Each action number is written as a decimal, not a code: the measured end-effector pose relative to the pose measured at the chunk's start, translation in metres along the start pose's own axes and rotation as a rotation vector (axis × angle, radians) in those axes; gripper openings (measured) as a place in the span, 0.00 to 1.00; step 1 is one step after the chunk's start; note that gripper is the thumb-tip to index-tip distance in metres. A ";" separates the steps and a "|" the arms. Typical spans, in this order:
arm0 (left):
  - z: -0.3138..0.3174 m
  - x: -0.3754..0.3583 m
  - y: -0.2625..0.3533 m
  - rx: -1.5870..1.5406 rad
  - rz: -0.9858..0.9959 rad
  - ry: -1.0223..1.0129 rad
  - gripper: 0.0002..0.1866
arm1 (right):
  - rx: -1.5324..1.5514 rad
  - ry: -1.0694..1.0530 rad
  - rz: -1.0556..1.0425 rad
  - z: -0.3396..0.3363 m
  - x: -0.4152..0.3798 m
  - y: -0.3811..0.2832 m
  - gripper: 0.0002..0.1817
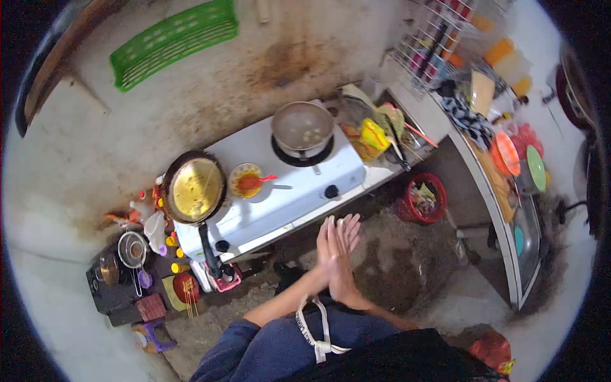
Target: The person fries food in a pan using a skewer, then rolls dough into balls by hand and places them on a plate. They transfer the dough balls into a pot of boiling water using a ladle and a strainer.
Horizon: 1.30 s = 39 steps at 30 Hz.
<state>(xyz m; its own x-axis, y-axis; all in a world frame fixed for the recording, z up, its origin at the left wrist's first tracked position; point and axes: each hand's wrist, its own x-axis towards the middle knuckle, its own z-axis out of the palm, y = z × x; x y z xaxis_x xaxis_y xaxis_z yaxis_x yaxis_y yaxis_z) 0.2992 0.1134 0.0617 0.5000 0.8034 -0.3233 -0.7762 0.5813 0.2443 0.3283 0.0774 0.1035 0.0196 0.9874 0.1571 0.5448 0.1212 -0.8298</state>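
Note:
My left hand [326,251] and my right hand [344,264] are pressed together palm to palm in front of the white stove [280,197]. Their fingers are stretched out, and no object shows between them. Below my wrists hangs a white lettered strap [303,325] on dark clothing. On the stove's left burner sits a frying pan [196,188] with yellowish oil in it. A pot [302,127] on the right burner holds cloudy liquid with pale pieces. Between them stands a bowl [246,180] of orange-yellow contents with a red spoon [262,181].
A red bin [423,198] with waste stands on the floor at the right. Utensils and a yellow packet [374,135] lie beside the stove. Further right are a counter and sink [529,254]. At the left are bottles, a strainer [132,249] and skewers [191,305].

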 end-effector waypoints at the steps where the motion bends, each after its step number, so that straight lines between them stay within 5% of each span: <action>1: 0.011 0.009 0.003 -0.126 -0.160 -0.176 0.31 | 0.137 0.035 -0.136 -0.024 -0.004 -0.008 0.34; 6: 0.050 0.035 -0.087 0.048 -0.137 -0.039 0.29 | -0.012 0.132 -0.071 -0.086 -0.016 0.059 0.33; 8: 0.030 0.050 -0.137 -0.273 0.110 -0.170 0.28 | -0.087 0.164 -0.036 -0.111 -0.021 0.082 0.33; 9: 0.080 0.029 -0.126 0.194 -0.014 -0.084 0.30 | -0.110 0.178 0.067 -0.126 -0.018 0.089 0.31; 12: 0.096 0.024 -0.168 0.432 -0.178 0.017 0.30 | -0.059 0.382 0.135 -0.178 -0.012 0.120 0.29; 18: 0.106 0.058 -0.215 0.489 -0.236 -0.115 0.28 | -0.145 0.417 0.185 -0.212 -0.039 0.135 0.31; 20: 0.090 0.097 -0.228 -0.006 -0.631 -0.422 0.29 | -0.414 0.570 0.811 -0.187 -0.032 0.157 0.34; 21: 0.100 0.106 -0.235 0.170 -0.562 -0.459 0.31 | -0.373 0.641 0.368 -0.217 -0.042 0.109 0.37; 24: 0.126 0.130 -0.249 0.193 -0.618 -0.408 0.30 | -0.010 0.523 0.091 -0.248 -0.044 0.148 0.38; 25: 0.131 0.132 -0.256 -0.014 -0.609 -0.346 0.28 | -0.088 0.531 0.057 -0.266 -0.037 0.151 0.34; 26: 0.132 0.137 -0.266 -0.016 -0.628 -0.358 0.28 | -0.104 0.546 0.062 -0.282 -0.025 0.158 0.34; 29: 0.162 0.138 -0.269 0.690 -0.364 -0.222 0.30 | -0.357 0.575 0.263 -0.321 0.009 0.189 0.28; 33: 0.201 0.192 -0.262 0.412 -0.436 -0.464 0.33 | -0.323 0.620 0.267 -0.338 0.050 0.193 0.29; 34: 0.208 0.213 -0.261 0.403 -0.456 -0.466 0.33 | -0.685 0.906 0.906 -0.304 0.085 0.197 0.30; 36: 0.229 0.262 -0.258 0.260 -0.545 -0.578 0.33 | -0.212 0.555 0.203 -0.339 0.076 0.173 0.32; 37: 0.242 0.274 -0.253 0.087 -0.542 -0.561 0.31 | -0.099 0.622 0.038 -0.336 0.076 0.180 0.32; 39: 0.257 0.268 -0.265 -0.204 -0.586 -0.409 0.30 | -0.240 0.656 0.176 -0.365 0.100 0.187 0.31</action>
<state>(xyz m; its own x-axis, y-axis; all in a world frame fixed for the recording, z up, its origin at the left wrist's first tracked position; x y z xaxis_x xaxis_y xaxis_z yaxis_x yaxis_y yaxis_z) 0.7376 0.2080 0.1448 0.9263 0.3758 0.0277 -0.3741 0.9260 -0.0508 0.7379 0.1614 0.1596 0.5820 0.7168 0.3840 0.6554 -0.1339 -0.7433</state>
